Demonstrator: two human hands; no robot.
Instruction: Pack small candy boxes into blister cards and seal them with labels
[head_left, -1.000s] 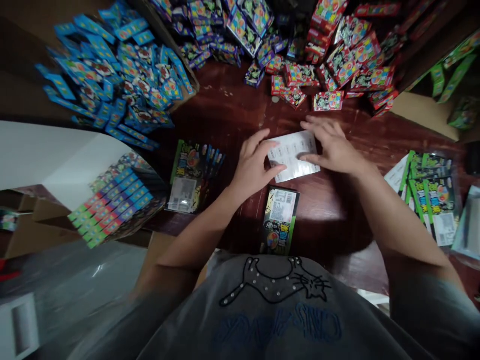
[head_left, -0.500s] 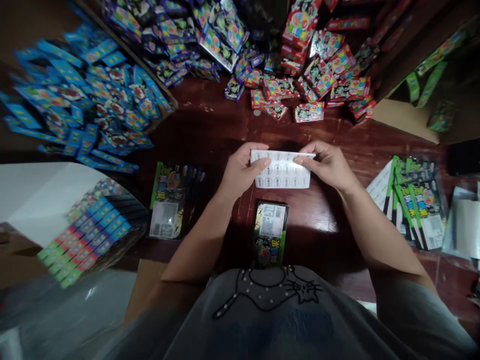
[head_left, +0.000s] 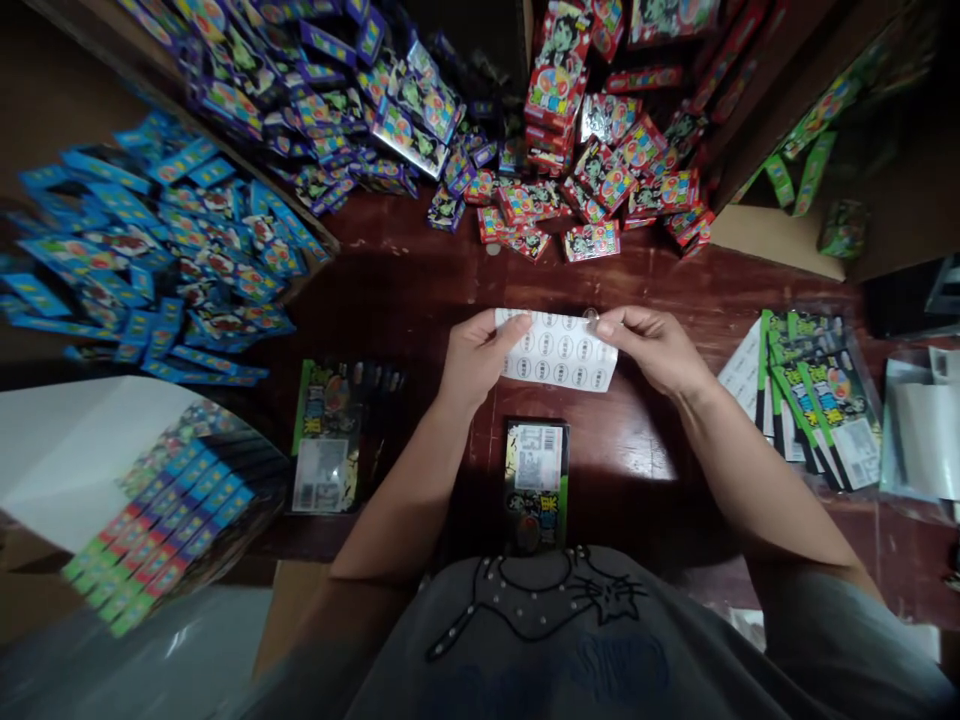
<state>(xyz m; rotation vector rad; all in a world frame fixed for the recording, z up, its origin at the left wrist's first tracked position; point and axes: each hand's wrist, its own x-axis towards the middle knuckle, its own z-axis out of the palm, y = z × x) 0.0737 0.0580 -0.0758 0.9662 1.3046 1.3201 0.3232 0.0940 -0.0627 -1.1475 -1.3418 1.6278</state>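
A white sheet of round stickers [head_left: 559,348], printed in rows of black circles, is held over the dark red table. My left hand [head_left: 478,362] is closed on its left end, thumb on top and fingers behind. My right hand [head_left: 651,345] is pinched at the upper right edge. A small round sticker [head_left: 591,315] shows at its fingertips, standing partly above the sheet's edge. Below the sheet, a flat black-and-green candy package [head_left: 537,475] with a white label lies on the table, touched by neither hand.
Similar packages lie at left [head_left: 326,440] and in a fanned pile [head_left: 821,395] at right. Blue boxes [head_left: 172,250], purple boxes [head_left: 322,110] and red boxes [head_left: 600,180] spill from cartons at the back. A white-lined bag [head_left: 90,440] of stacked small boxes stands at left.
The sheet has tilted, its right end lower. My right hand has shifted from gripping the sheet's right part to pinching at its upper edge, where a round sticker shows. The camera view has shifted slightly.
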